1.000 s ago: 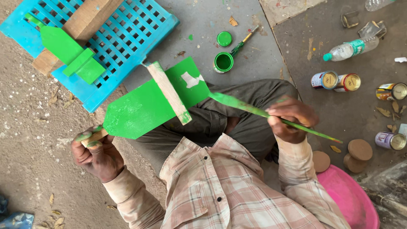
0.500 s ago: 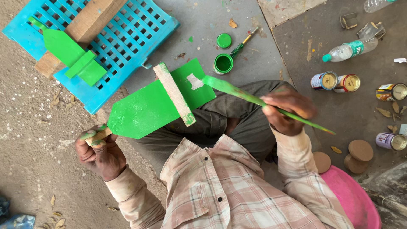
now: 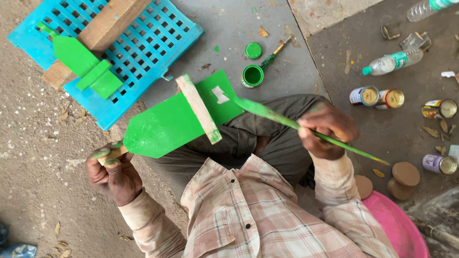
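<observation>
Outdoor painting workshop, paint tins (image 3: 377,97), spattered concrete floor (image 3: 229,28)

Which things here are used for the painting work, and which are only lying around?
In use:
left hand gripping the green wooden paddle by its handle
right hand holding the long paintbrush
open green paint pot

Lying about:
plastic bottle
tin cans
blue crate
pink tub

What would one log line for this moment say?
left hand: grips paddle handle | right hand: holds brush on green paddle | paint pot: open
</observation>
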`<state>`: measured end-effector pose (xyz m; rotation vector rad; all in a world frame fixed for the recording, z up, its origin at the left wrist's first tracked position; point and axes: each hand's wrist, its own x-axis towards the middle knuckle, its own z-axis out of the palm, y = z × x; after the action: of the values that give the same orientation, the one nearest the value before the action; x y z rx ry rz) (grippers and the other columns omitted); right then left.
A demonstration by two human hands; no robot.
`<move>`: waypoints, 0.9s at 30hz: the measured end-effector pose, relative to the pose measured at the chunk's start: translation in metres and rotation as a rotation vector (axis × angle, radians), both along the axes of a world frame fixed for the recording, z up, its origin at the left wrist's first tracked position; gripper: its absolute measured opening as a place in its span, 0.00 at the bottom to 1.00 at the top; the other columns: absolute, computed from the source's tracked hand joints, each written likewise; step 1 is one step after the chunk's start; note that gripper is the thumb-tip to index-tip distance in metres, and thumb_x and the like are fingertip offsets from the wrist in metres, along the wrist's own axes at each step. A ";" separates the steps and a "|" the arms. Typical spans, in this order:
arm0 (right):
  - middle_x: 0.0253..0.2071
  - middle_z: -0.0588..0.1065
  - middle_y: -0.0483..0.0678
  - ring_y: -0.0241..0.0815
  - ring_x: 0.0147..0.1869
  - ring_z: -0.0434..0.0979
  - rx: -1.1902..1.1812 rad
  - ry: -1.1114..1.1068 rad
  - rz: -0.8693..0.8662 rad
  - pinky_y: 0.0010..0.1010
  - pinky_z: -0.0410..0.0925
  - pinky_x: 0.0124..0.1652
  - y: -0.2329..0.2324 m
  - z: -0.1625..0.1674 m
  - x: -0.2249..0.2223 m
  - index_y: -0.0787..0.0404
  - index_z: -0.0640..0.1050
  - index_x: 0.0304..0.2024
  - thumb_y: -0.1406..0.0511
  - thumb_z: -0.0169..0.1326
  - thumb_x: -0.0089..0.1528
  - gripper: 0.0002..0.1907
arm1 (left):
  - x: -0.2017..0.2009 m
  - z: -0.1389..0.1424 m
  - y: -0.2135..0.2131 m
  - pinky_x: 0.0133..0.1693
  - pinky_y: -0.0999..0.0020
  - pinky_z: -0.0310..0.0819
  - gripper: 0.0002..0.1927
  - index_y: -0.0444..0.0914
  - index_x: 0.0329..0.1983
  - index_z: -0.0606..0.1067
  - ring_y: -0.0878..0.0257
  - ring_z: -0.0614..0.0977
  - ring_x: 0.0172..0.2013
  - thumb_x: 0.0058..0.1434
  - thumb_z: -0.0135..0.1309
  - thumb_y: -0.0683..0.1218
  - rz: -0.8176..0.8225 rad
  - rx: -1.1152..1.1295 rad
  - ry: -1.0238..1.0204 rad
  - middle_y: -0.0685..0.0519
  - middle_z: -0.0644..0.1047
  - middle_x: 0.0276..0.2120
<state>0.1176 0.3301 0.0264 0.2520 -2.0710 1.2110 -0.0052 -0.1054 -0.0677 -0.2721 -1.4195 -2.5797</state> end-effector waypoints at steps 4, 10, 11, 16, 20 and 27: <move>0.38 0.79 0.52 0.36 0.33 0.77 -0.001 -0.018 -0.002 0.25 0.69 0.29 -0.005 0.008 -0.002 0.65 0.79 0.41 0.72 0.61 0.62 0.05 | 0.001 0.002 0.002 0.55 0.55 0.85 0.16 0.34 0.58 0.73 0.52 0.83 0.54 0.74 0.60 0.47 -0.003 -0.001 -0.012 0.44 0.79 0.50; 0.36 0.81 0.50 0.33 0.31 0.78 0.105 -0.023 0.147 0.24 0.69 0.29 -0.005 0.007 -0.021 0.65 0.81 0.41 0.71 0.62 0.61 0.06 | 0.000 0.002 0.003 0.55 0.54 0.85 0.16 0.35 0.58 0.73 0.51 0.83 0.55 0.74 0.60 0.46 0.003 -0.002 -0.005 0.44 0.78 0.50; 0.36 0.80 0.49 0.34 0.32 0.79 0.083 -0.006 0.141 0.24 0.68 0.29 -0.005 0.009 -0.019 0.64 0.80 0.41 0.69 0.61 0.61 0.07 | 0.001 0.002 0.002 0.55 0.54 0.85 0.15 0.35 0.58 0.73 0.51 0.83 0.55 0.74 0.60 0.46 0.006 -0.002 -0.010 0.43 0.78 0.50; 0.37 0.81 0.50 0.32 0.31 0.76 0.002 -0.030 0.049 0.23 0.67 0.27 -0.007 0.015 -0.014 0.63 0.81 0.43 0.70 0.62 0.63 0.06 | 0.000 0.001 0.002 0.55 0.54 0.85 0.15 0.35 0.58 0.74 0.52 0.83 0.54 0.74 0.60 0.46 -0.011 0.002 -0.018 0.44 0.78 0.50; 0.40 0.80 0.52 0.37 0.35 0.79 0.079 -0.033 0.134 0.25 0.70 0.30 -0.007 0.013 -0.027 0.64 0.80 0.44 0.69 0.63 0.64 0.08 | -0.002 -0.001 0.008 0.55 0.54 0.85 0.15 0.35 0.57 0.74 0.52 0.83 0.55 0.73 0.60 0.46 -0.014 0.015 -0.004 0.44 0.78 0.51; 0.39 0.80 0.49 0.32 0.34 0.77 -0.101 -0.062 0.118 0.22 0.69 0.29 -0.010 0.020 -0.025 0.63 0.80 0.44 0.68 0.62 0.65 0.07 | -0.001 0.002 0.005 0.55 0.54 0.85 0.14 0.34 0.57 0.74 0.51 0.83 0.54 0.74 0.59 0.45 -0.018 -0.003 0.001 0.43 0.79 0.51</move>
<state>0.0930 0.3200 0.0467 0.2966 -2.0651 1.4063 -0.0060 -0.0999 -0.0661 -0.2875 -1.4278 -2.5909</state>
